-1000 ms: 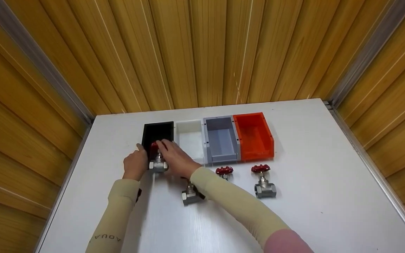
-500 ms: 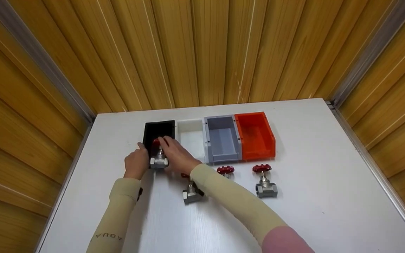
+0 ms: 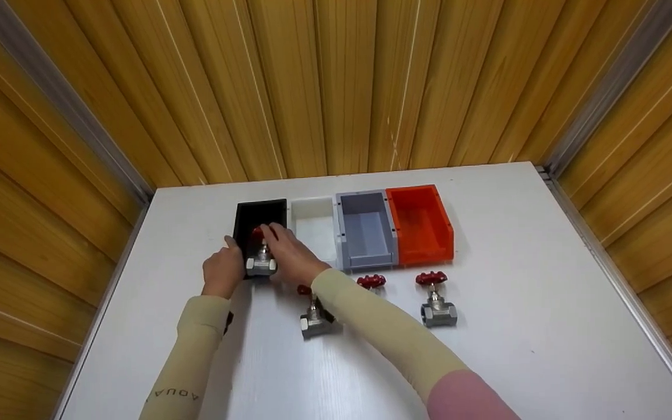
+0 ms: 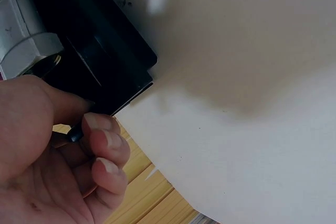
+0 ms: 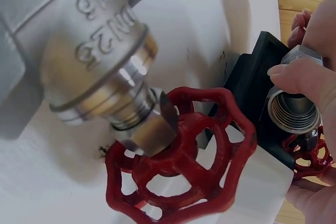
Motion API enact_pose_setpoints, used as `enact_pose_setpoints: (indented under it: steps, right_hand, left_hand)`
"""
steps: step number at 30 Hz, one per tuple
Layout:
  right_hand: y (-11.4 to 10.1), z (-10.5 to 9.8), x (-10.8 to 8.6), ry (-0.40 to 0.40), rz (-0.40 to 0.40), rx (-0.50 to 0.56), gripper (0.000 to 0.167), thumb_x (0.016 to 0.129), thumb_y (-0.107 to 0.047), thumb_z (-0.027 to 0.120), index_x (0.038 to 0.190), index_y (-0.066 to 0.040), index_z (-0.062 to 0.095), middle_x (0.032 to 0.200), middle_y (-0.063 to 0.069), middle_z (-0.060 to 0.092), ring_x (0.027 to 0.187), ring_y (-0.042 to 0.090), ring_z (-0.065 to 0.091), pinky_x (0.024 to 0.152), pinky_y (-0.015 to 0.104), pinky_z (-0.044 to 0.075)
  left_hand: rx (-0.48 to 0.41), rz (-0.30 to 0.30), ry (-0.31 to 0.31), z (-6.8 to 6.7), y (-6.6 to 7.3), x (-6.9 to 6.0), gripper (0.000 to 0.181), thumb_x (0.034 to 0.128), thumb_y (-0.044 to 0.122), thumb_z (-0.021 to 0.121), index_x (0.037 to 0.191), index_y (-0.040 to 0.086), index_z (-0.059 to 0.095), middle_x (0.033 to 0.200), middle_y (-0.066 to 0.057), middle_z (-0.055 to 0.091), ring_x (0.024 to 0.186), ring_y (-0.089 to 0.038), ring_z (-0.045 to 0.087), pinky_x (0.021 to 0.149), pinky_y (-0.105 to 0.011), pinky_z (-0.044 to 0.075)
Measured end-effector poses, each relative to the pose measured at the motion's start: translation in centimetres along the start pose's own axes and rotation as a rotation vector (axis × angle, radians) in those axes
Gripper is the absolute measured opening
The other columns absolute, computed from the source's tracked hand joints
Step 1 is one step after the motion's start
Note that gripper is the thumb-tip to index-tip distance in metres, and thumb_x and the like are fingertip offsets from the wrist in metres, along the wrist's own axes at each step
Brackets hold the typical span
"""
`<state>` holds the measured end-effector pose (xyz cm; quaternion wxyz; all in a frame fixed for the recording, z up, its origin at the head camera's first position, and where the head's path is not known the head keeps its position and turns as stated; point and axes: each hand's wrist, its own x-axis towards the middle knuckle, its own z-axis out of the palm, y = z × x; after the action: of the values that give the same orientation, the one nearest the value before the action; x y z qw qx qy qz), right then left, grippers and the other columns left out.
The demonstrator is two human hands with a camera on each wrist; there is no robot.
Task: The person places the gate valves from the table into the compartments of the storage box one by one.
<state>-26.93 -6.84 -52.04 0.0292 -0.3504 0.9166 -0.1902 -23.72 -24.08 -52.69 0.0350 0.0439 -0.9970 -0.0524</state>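
Observation:
A metal valve with a red handwheel is at the front of the black bin. My right hand grips it, fingers at the handwheel; in the right wrist view the thumb lies on the metal body. My left hand holds the black bin's left side; in the left wrist view its thumb and curled fingers pinch the bin's wall. Another valve stands below the right wrist and fills much of the right wrist view, its red handwheel close to the camera.
White, grey-blue and orange bins adjoin the black one in a row. Two more valves stand in front: one partly behind my right sleeve, another farther right. Wood-look walls surround the white table.
The gripped valve and my right hand have moved slightly up and inward over the black bin's front. My left hand stays at the bin's side.

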Motion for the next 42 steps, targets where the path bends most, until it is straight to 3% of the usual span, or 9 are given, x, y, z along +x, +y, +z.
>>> enact_pose_setpoints:
  steps: [6,20,35,42]
  right_hand:
    - [-0.1,0.0,0.3,-0.028,0.024,0.047,0.109,0.074,-0.024,0.084,0.155,-0.011,0.012,0.158,0.014,0.021,0.145,0.028,0.027,0.112,0.032,0.035]
    - [-0.1,-0.2,1.2,-0.063,0.080,0.096,0.111,0.072,-0.019,0.084,0.156,-0.013,0.011,0.160,0.013,0.018,0.147,0.027,0.023,0.113,0.032,0.034]
    - [0.0,-0.1,2.0,-0.024,0.045,0.019,0.111,0.070,-0.022,0.087,0.154,-0.008,0.016,0.156,0.016,0.026,0.143,0.030,0.032,0.113,0.033,0.034]
    - [0.1,-0.1,2.4,-0.032,0.048,0.026,0.110,0.072,-0.020,0.085,0.154,-0.007,0.014,0.157,0.019,0.022,0.146,0.031,0.027,0.115,0.033,0.032]
  left_hand:
    - [0.005,-0.022,-0.038,0.0,-0.1,0.0,0.052,0.0907,0.003,0.051,0.136,-0.019,0.036,0.086,-0.030,0.068,0.062,-0.036,0.066,0.054,-0.049,0.053]
    - [-0.001,-0.005,-0.015,0.1,0.0,0.1,0.054,0.0884,0.002,0.056,0.135,-0.020,0.038,0.085,-0.030,0.068,0.057,-0.033,0.064,0.053,-0.046,0.052]
    - [0.014,-0.017,-0.002,0.1,0.0,0.1,0.052,0.0902,0.004,0.055,0.135,-0.019,0.039,0.084,-0.028,0.068,0.060,-0.035,0.065,0.054,-0.047,0.053]
    - [0.011,-0.023,-0.001,0.2,0.1,0.2,0.050,0.0909,0.003,0.053,0.134,-0.018,0.040,0.086,-0.029,0.068,0.062,-0.036,0.065,0.055,-0.048,0.053]
